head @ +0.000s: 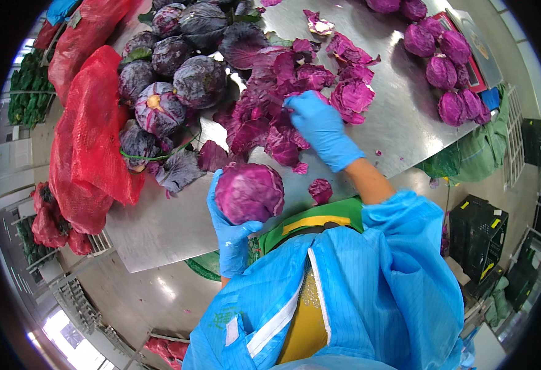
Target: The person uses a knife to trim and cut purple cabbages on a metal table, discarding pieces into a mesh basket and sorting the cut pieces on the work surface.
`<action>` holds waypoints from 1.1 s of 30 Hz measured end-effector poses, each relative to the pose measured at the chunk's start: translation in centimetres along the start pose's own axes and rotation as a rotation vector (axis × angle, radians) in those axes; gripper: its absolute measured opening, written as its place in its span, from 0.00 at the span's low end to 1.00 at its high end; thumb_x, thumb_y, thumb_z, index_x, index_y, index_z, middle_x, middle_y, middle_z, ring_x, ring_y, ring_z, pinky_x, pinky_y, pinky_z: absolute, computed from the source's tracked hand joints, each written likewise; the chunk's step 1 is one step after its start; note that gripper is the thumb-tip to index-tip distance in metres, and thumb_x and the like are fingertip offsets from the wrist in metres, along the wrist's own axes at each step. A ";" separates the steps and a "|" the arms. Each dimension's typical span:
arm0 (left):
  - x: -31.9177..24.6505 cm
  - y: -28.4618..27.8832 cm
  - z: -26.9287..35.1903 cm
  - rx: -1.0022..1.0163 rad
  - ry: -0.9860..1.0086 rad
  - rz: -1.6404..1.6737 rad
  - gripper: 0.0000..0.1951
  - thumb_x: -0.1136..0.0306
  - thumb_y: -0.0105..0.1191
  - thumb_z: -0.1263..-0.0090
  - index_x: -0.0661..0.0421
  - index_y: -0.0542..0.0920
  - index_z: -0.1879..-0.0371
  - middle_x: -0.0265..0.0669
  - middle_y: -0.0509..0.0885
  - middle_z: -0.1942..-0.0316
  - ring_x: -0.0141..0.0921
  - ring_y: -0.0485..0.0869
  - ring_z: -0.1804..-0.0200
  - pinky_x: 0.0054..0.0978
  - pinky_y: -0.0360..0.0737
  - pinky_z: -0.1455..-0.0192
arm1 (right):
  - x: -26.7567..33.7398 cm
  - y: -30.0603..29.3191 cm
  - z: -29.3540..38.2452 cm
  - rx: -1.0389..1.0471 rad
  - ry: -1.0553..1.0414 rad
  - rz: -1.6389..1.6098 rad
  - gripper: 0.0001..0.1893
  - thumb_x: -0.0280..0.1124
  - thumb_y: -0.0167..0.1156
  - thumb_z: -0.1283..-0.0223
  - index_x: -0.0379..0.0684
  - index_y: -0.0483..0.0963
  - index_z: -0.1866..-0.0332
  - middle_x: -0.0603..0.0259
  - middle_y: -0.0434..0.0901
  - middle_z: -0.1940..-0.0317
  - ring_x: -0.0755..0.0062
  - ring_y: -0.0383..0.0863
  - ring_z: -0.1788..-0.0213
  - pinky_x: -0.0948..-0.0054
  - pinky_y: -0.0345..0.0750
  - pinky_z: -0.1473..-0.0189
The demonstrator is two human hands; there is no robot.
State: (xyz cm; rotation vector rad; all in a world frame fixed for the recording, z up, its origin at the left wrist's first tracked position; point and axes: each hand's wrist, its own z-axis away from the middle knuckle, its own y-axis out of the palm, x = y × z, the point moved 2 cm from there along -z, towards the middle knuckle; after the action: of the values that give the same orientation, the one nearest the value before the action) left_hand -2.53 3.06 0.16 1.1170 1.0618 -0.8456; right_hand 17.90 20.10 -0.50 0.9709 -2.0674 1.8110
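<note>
A peeled red cabbage head (pixel 250 193) rests in my left hand (pixel 231 231), which wears a blue glove and cups it from the left and below near the table's front edge. My right hand (pixel 316 121), gloved too, is over the right side of a heap of loose purple cabbage leaves (pixel 257 121). Its fingers are curled and point left; what they may hold is hidden. Between me and the cabbage head lies a small leaf piece (pixel 320 191). Untrimmed red cabbages (pixel 200 82) with dark outer leaves are piled left of the heap.
Red mesh sacks (pixel 85 138) hang over the left table edge. Several peeled cabbages (pixel 441 71) sit at the right, some on a red-edged scale (pixel 478 76). Trimmed leaves (pixel 351 97) lie on the steel table (pixel 159 236). Black crates (pixel 477 236) stand on the floor at right.
</note>
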 end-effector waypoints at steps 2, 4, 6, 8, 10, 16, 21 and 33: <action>0.7 -0.2 -0.1 -0.112 -0.060 0.120 0.63 0.62 0.83 0.69 0.58 0.58 0.27 0.44 0.67 0.31 0.41 0.70 0.31 0.42 0.69 0.28 | -0.1 -1.6 1.1 0.007 0.153 -0.142 0.27 0.38 0.68 0.45 0.44 0.75 0.38 0.54 0.79 0.62 0.55 0.83 0.61 0.60 0.81 0.60; 1.5 0.0 -0.3 -0.189 -0.098 0.179 0.58 0.65 0.80 0.62 0.55 0.58 0.27 0.43 0.69 0.33 0.41 0.71 0.32 0.42 0.71 0.29 | 1.4 -2.2 3.3 0.191 0.144 -0.518 0.34 0.43 0.71 0.47 0.44 0.72 0.34 0.53 0.79 0.59 0.59 0.83 0.58 0.63 0.81 0.56; 2.3 0.6 -0.3 -0.232 -0.130 0.221 0.56 0.67 0.78 0.59 0.54 0.57 0.27 0.42 0.68 0.32 0.42 0.71 0.32 0.42 0.71 0.29 | 3.0 -1.8 5.3 0.358 0.171 -0.753 0.40 0.49 0.74 0.50 0.43 0.69 0.31 0.52 0.79 0.56 0.63 0.82 0.56 0.66 0.80 0.54; 3.1 1.2 -0.2 -0.267 -0.181 0.270 0.53 0.69 0.75 0.55 0.53 0.57 0.27 0.42 0.68 0.32 0.42 0.71 0.32 0.42 0.71 0.29 | 4.3 -0.9 6.3 0.420 0.072 -0.775 0.43 0.50 0.74 0.51 0.40 0.68 0.31 0.52 0.77 0.57 0.64 0.79 0.59 0.65 0.78 0.56; 3.8 1.5 -0.1 -0.304 -0.226 0.305 0.50 0.70 0.73 0.50 0.52 0.57 0.27 0.42 0.68 0.32 0.42 0.71 0.32 0.42 0.71 0.30 | 4.5 -0.1 6.6 0.358 0.060 -0.667 0.41 0.48 0.74 0.50 0.40 0.69 0.32 0.53 0.76 0.57 0.64 0.77 0.62 0.65 0.78 0.58; 3.5 0.4 -0.7 -0.089 -0.376 -0.317 0.56 0.51 0.76 0.50 0.58 0.55 0.26 0.46 0.66 0.30 0.41 0.73 0.34 0.36 0.73 0.33 | 2.8 0.6 6.0 0.265 -0.160 -0.681 0.33 0.41 0.69 0.45 0.41 0.71 0.34 0.53 0.77 0.49 0.59 0.80 0.55 0.66 0.81 0.55; 0.5 1.4 -1.8 -0.026 0.312 -0.988 0.59 0.58 0.80 0.57 0.58 0.55 0.25 0.48 0.66 0.31 0.43 0.72 0.33 0.40 0.73 0.33 | 3.5 1.7 7.1 0.021 -0.388 -0.498 0.29 0.39 0.68 0.45 0.40 0.73 0.38 0.56 0.78 0.48 0.58 0.83 0.56 0.68 0.82 0.60; 0.4 1.3 -0.3 -0.063 0.175 -0.873 0.56 0.61 0.79 0.60 0.58 0.59 0.29 0.48 0.65 0.33 0.45 0.68 0.32 0.41 0.69 0.30 | -1.2 -3.3 4.8 -0.135 0.149 -0.172 0.22 0.24 0.61 0.39 0.41 0.75 0.38 0.52 0.79 0.54 0.59 0.81 0.51 0.66 0.79 0.51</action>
State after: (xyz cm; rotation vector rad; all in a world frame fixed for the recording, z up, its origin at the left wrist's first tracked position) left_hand -1.30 3.67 0.09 0.6515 1.7531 -1.3893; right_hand 22.02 15.86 0.45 0.9172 -1.9245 1.5863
